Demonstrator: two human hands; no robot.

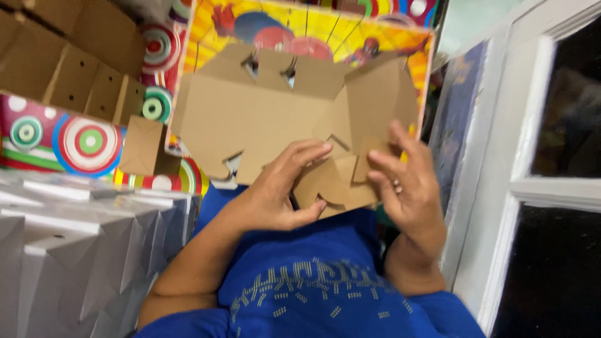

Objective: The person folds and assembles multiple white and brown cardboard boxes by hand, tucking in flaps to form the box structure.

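A flat, die-cut brown cardboard box blank (269, 119) with a bright yellow and red printed outer side is held up over my lap. My left hand (282, 188) grips the bottom flaps near the middle, thumb underneath and fingers on top. My right hand (407, 181) pinches the folded flaps at the blank's lower right. Between the two hands the small brown tabs (332, 181) are bent toward each other. My blue shirt (313, 281) fills the lower part of the view.
A stack of folded boxes with coloured circle prints (81, 141) and brown flaps lies at the left. Below it is a stack of grey-white folded boxes (75, 250). A white window frame (501, 188) with dark panes stands at the right.
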